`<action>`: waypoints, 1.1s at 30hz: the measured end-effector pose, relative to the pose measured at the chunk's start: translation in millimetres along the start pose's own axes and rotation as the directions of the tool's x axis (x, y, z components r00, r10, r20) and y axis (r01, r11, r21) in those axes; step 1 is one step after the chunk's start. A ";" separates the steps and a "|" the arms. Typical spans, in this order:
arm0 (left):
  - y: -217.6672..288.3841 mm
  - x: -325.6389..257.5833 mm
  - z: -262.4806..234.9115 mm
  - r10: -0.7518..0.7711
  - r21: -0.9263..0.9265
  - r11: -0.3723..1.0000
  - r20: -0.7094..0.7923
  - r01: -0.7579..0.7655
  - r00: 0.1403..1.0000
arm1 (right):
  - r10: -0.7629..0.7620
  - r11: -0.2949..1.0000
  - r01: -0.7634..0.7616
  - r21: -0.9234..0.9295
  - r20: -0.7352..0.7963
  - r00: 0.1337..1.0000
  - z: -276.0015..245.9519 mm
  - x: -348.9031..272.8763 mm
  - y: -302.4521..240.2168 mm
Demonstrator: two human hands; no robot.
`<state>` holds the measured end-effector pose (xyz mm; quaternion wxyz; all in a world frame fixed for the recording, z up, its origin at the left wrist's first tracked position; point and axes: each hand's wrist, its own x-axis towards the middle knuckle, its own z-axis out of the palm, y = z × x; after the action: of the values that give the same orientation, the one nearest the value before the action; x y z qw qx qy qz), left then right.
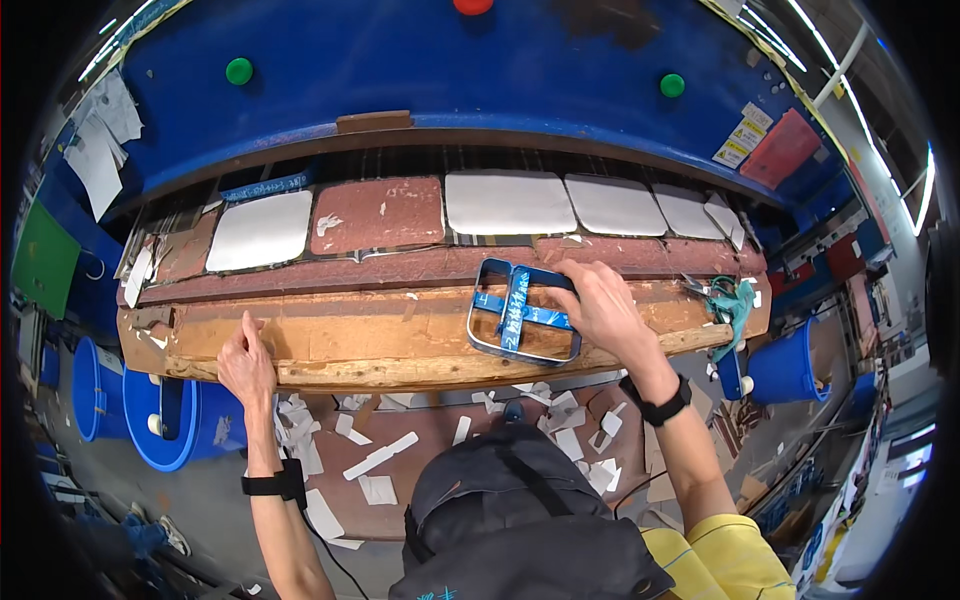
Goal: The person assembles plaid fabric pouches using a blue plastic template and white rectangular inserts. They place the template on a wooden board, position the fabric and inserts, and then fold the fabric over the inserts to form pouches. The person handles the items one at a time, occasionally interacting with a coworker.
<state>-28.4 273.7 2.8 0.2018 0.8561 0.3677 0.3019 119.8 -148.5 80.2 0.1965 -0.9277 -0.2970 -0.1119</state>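
My right hand (605,308) grips the upper right rim of a cutting die (513,312), a rounded rectangular metal frame with blue cross-braces and handwriting on it. The die sits tilted over the front part of a worn wooden ledge (330,345), right of the middle. At the ledge's front left edge, my left hand (247,365) rests with nothing in it, its thumb and a finger pointing up and apart; the other fingers are partly hidden. Beyond the die lie white rounded sheets (510,202) in a row, with a bare reddish pad (377,215) among them.
A big blue machine (450,80) with green buttons (239,71) spans the back. Another blue die (265,186) lies at the back left. Scissors (692,286) and a teal cloth (735,310) are at the right end. Blue bins (215,425) flank the ledge; paper scraps (380,455) litter the area below.
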 end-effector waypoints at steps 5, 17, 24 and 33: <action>7.3 -0.4 -4.4 -0.020 -0.006 1.000 -0.001 0.020 1.000 | -0.085 0.995 0.075 0.068 0.168 0.982 10.6 31.0 17.9; 5.1 -1.0 -5.2 -0.047 -0.016 0.999 -0.003 0.047 0.999 | 0.153 0.940 -0.169 0.297 0.076 0.985 30.0 -2.5 -21.2; 9.3 -2.3 -5.6 -0.032 0.008 0.999 -0.023 0.032 0.999 | 0.251 0.961 -0.233 0.149 -0.113 0.961 52.6 -13.3 -69.6; 8.8 -7.4 -11.8 -0.052 -0.121 0.992 -0.111 0.039 0.992 | 0.024 0.999 -0.017 0.029 -0.256 0.966 31.8 -24.0 -102.3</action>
<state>-35.8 263.9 13.8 0.2378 0.8155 0.3794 0.3667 42.6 -70.6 74.4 0.2468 -0.9058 -0.2608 -0.2249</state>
